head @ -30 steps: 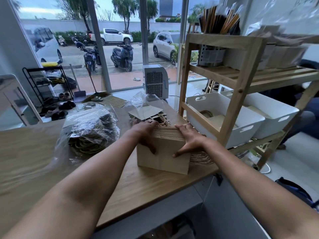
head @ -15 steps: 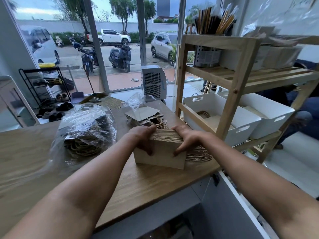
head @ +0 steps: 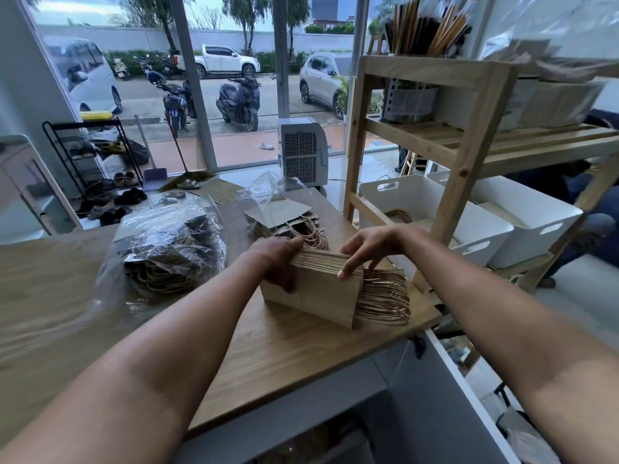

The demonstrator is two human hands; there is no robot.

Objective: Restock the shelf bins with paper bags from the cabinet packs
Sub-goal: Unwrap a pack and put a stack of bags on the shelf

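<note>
A stack of brown paper bags [head: 321,293] stands on edge on the wooden counter [head: 284,349], its twine handles [head: 385,296] fanned out to the right. My left hand [head: 278,259] grips the stack's left end. My right hand [head: 368,246] rests fingertips on the top edges near the right end. Two white bins [head: 432,209] sit on the lower level of the wooden shelf [head: 469,139] just right of the counter; the nearer bin holds a few bags.
An opened plastic pack with more brown bags [head: 284,219] lies behind the stack. A sealed plastic pack of dark bags [head: 170,249] lies to the left. An open cabinet door [head: 462,396] hangs below the counter's right corner. A white fan unit [head: 301,152] stands by the window.
The stack has tipped slightly with its handles spreading right. My right hand has lifted from gripping the stack's end to touching only its top edges. The left hand keeps its hold.
</note>
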